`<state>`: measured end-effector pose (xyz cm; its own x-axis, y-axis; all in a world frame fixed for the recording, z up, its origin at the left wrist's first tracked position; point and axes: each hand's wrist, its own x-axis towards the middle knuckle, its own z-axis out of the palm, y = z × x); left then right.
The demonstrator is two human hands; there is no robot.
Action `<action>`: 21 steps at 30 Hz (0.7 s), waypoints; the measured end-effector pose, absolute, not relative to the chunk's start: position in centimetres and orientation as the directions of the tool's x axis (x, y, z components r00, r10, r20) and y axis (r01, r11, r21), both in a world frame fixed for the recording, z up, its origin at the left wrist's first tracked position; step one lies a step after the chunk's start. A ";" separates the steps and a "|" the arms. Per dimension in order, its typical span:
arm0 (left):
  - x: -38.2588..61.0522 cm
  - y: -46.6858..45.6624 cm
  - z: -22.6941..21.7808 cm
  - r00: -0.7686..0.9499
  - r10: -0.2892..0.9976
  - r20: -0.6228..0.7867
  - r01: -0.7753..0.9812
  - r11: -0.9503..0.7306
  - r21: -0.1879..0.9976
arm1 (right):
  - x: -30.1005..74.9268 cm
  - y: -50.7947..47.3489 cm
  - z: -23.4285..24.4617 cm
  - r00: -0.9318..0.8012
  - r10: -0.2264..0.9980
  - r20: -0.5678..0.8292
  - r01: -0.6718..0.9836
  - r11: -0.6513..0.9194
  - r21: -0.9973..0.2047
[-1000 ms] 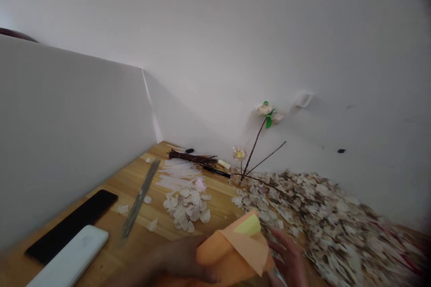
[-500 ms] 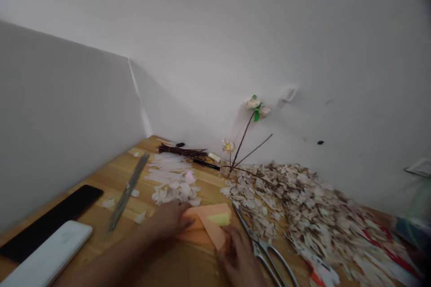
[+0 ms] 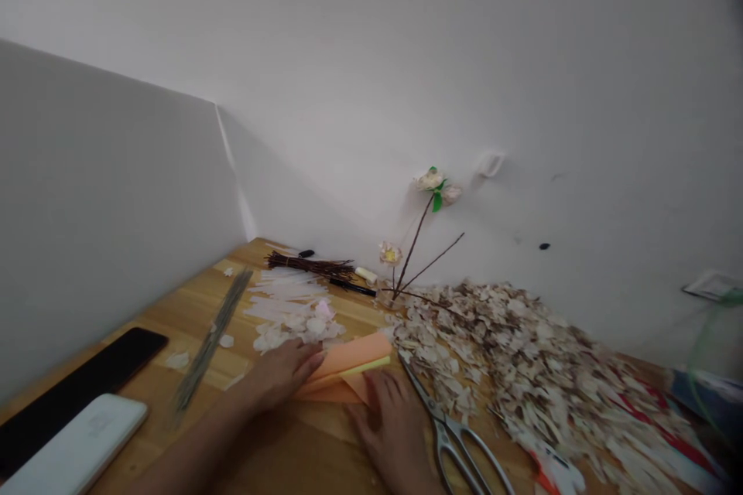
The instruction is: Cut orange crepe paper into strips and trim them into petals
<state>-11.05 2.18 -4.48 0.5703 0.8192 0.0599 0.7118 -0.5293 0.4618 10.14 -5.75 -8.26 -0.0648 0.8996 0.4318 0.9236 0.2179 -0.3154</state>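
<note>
A folded piece of orange paper (image 3: 355, 351) lies on the table in front of me, with a strip of yellow paper (image 3: 376, 363) showing between its layers. My left hand (image 3: 285, 373) grips the left end of the orange paper, its thumb tucked partly out of sight. At the lower right edge, my right hand (image 3: 393, 421) has its fingers bent onto the fold. Just right of that hand are metal scissors (image 3: 446, 421), blades pointing away from me. Behind the paper sits a small pile of pale petals (image 3: 299, 329).
A large heap of dried petals (image 3: 522, 340) covers the right side. At left lie thin wires (image 3: 214, 340), a black phone (image 3: 87, 387) and a white power bank-like slab (image 3: 75, 448). An artificial flower stem (image 3: 415, 244) stands near the wall, beside a bundle of brown sticks (image 3: 307, 264).
The orange paper has been folded over further, leaving less of the yellow strip showing. My right hand has shifted slightly left and now presses closer along the fold. The view has turned a little.
</note>
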 end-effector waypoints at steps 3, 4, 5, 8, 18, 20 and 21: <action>-11.2 2.0 -4.5 0.575 0.816 0.065 0.714 -0.539 0.448 | 10.0 -6.0 -7.9 -0.085 0.896 0.436 0.922 0.237 -0.306; -11.2 2.0 -4.6 0.575 0.815 0.067 0.716 -0.541 0.441 | 10.1 -6.1 -7.7 -0.097 0.894 0.437 0.920 0.248 -0.303; -11.3 1.9 -4.7 0.575 0.815 0.070 0.718 -0.544 0.434 | 10.2 -6.2 -7.5 -0.116 0.892 0.438 0.916 0.266 -0.300; -11.4 1.8 -5.0 0.578 0.811 0.088 0.720 -0.558 0.412 | 11.0 -6.6 -6.9 -0.198 0.872 0.447 0.889 0.352 -0.293; -11.7 2.7 -5.1 0.595 0.778 0.203 0.707 -0.626 0.329 | 14.7 -11.1 -5.8 -0.447 0.811 0.378 0.760 0.567 -0.318; -11.3 2.5 -5.1 0.614 0.760 0.216 0.693 -0.649 0.313 | 14.6 -11.6 -5.7 -0.445 0.843 0.303 0.734 0.537 -0.415; -11.1 2.3 -5.1 0.627 0.747 0.220 0.684 -0.663 0.304 | 14.6 -11.7 -5.7 -0.444 0.854 0.270 0.720 0.520 -0.461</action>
